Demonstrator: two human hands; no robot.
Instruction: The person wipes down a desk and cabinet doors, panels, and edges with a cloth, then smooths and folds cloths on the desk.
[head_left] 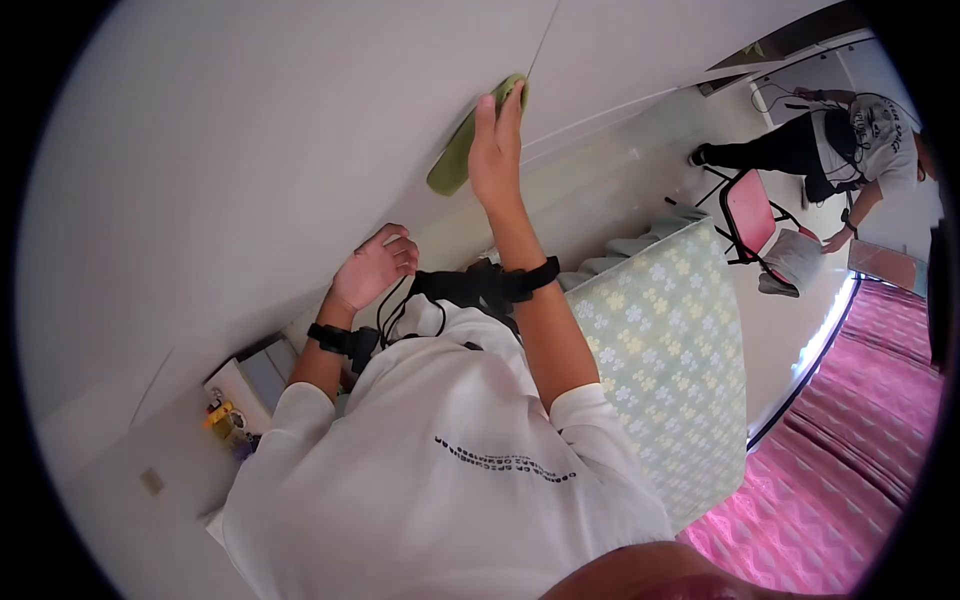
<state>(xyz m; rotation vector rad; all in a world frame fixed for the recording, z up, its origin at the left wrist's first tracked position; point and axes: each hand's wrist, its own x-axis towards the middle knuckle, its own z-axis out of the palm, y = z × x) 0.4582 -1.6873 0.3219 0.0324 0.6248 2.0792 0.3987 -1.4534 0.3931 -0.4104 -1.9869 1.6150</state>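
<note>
My right hand (495, 150) is raised against the white wall (300, 110), with a folded green cloth (453, 165) pressed between the palm side and the wall surface. Part of the cloth is hidden behind the hand. My left hand (376, 267) is lower and to the left, close to the wall. Its fingers are loosely bent and apart, and nothing shows in them. Each forearm has a black strap, and a thin black cable hangs near the left wrist.
On the right is a bed or table covered with a green flowered cloth (670, 350). Beyond it, another person (850, 150) bends by a pink folding chair (748, 215), one hand near a grey cloth (795, 262). Pink curtains (830, 430) hang lower right; a white cabinet (250, 380) stands left.
</note>
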